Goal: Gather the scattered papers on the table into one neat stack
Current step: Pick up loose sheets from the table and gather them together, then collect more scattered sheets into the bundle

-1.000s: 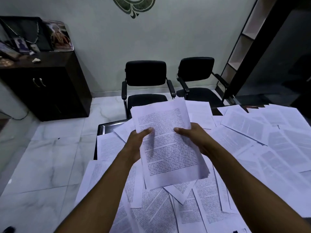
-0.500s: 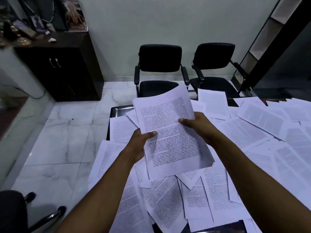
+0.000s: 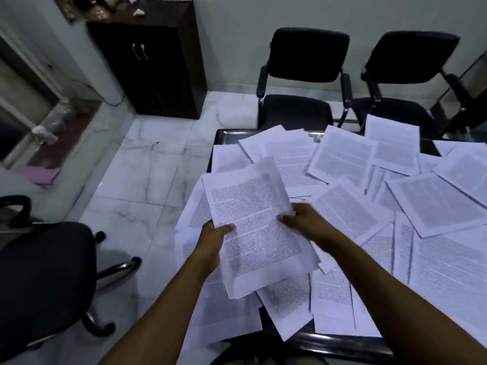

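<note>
A stack of printed white sheets is held above the table, tilted with its top to the left. My left hand grips its left edge, thumb on top of the page. My right hand grips the right edge the same way. Many loose printed papers lie scattered and overlapping over the dark table beneath and to the right of the held stack. Some sheets hang over the table's left edge.
Two black armchairs stand past the table's far edge. A dark cabinet is against the back wall at left. A black swivel chair sits on the white marble floor at lower left.
The view has tipped down and swung left. Both hands have kept their grip on the stack and carried it lower, nearer the table's left side.
</note>
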### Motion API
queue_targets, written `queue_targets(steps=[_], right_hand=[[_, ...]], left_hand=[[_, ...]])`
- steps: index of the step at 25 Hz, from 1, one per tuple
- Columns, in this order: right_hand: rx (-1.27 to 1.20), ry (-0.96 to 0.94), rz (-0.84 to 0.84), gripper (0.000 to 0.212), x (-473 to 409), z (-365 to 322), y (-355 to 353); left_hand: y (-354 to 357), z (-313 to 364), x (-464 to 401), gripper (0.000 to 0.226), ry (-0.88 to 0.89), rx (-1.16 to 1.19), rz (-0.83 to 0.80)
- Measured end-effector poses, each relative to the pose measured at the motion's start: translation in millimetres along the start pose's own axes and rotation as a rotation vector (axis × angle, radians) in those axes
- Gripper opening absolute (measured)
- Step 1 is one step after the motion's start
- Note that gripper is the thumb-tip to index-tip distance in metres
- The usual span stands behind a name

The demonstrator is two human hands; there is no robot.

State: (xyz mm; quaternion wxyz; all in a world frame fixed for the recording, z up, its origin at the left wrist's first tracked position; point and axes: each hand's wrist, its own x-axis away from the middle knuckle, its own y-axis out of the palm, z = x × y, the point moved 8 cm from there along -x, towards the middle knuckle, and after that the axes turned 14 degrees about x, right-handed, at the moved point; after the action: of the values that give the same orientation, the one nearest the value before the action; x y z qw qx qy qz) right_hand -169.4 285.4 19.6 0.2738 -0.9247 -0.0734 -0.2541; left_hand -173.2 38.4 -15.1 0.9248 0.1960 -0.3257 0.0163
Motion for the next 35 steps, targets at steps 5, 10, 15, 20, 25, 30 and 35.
queue_targets(steps=[5, 10, 15, 20, 25, 30, 35], right_hand=[[0.245, -0.018, -0.276, 0.031, -3.7, 20.1, 123.6], [0.437, -0.042, -0.324, 0.03, -11.2, 32.2, 172.3], [0.582, -0.029, -0.147, 0.037, -37.7, 38.8, 136.3], [0.479, 0.094, 0.221, 0.045, -82.0, 31.3, 51.9], [0.421, 0.22, 0.315, 0.068, -115.9, 30.2, 26.9], [0.197, 0.362, 0.309, 0.059, -135.4, 41.0, 30.1], [-0.022, 0.245, 0.385, 0.024, -148.3, 28.3, 9.5]], left_hand=[[-101.0, -27.9, 26.0, 0.037, 0.021, -0.206, 0.274], [-158.7, -50.4, 41.4, 0.024, 0.032, -0.38, 0.474], [-169.6, -45.8, 51.6, 0.044, 0.064, -0.547, 0.628], [-178.3, -27.1, 26.8, 0.066, 0.079, -0.578, 0.662], [-167.4, 14.3, -41.7, 0.063, 0.125, -0.665, 0.558], [-166.4, 38.2, -109.5, 0.071, -0.098, -0.717, 0.534], [-148.2, 63.8, -157.1, 0.012, -0.032, -0.756, 0.412]])
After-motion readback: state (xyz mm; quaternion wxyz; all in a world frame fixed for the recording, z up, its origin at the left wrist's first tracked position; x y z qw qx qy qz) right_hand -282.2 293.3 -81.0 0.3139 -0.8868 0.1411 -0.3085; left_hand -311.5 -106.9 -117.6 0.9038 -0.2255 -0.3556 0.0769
